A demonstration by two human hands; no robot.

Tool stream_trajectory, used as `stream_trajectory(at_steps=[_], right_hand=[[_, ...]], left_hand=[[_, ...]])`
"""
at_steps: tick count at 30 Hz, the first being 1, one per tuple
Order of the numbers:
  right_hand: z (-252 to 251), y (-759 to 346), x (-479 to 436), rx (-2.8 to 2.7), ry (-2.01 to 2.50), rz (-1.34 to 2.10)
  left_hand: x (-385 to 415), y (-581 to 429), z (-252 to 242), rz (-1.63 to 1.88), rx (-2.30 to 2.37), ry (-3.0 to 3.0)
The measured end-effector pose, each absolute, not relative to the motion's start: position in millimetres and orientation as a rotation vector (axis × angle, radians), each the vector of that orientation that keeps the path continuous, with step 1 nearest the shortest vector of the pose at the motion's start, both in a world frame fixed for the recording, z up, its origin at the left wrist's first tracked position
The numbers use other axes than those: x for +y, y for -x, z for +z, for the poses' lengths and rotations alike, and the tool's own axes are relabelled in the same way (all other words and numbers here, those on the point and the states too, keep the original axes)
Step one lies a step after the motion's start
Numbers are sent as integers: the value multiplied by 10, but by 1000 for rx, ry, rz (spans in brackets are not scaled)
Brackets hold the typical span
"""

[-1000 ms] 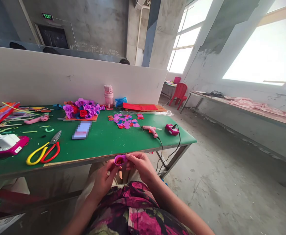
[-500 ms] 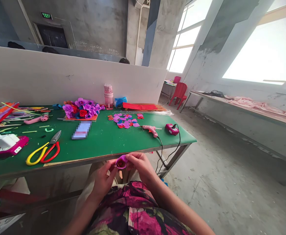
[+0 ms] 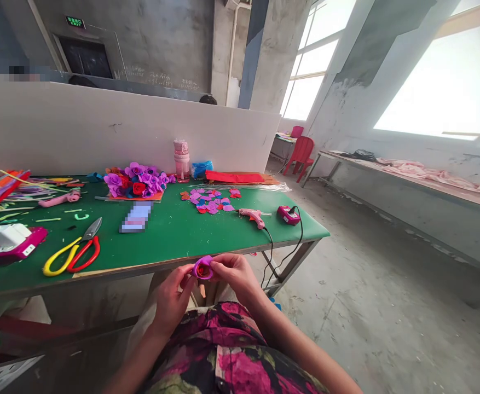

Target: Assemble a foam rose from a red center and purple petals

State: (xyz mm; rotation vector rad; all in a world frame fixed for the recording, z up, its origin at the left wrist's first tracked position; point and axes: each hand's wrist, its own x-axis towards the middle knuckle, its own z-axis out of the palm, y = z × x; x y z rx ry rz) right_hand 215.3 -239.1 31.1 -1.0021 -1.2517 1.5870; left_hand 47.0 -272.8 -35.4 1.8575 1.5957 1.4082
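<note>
A purple paper flower with a reddish-orange centre is held between both hands over my lap, just off the table's front edge. My left hand pinches its left side with thumb and fingers. On the other side, the thumb and forefinger of my right hand grip the purple rim. Beyond them on the green table lie loose purple, red and blue petals. A pink glue gun rests to the right of the petals.
Yellow-and-red-handled scissors lie at the left, near a power strip and colourful sticks. Finished flowers are bunched at the back beside a pink bottle. The glue gun's cord hangs over the table's right front edge near another socket.
The flower has turned slightly and shifted a little left, so its opening faces me more. Both hands keep their pinch on it.
</note>
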Motion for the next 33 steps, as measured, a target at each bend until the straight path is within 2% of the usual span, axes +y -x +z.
stream_trajectory(at_steps=[16,27,33], right_hand=[[271,-2155,-2380,-1083,945,1789],[301,-2153,-2369,-1259,973,1652],[417,-2231,-2306,-1104,931,1548]], left_hand=[[-2736,-512,-285,1424,1483,-1723],[-2726,-473,-302,1376,1426,-1707],[-2698,-539,-340,1488,1176,-1282]])
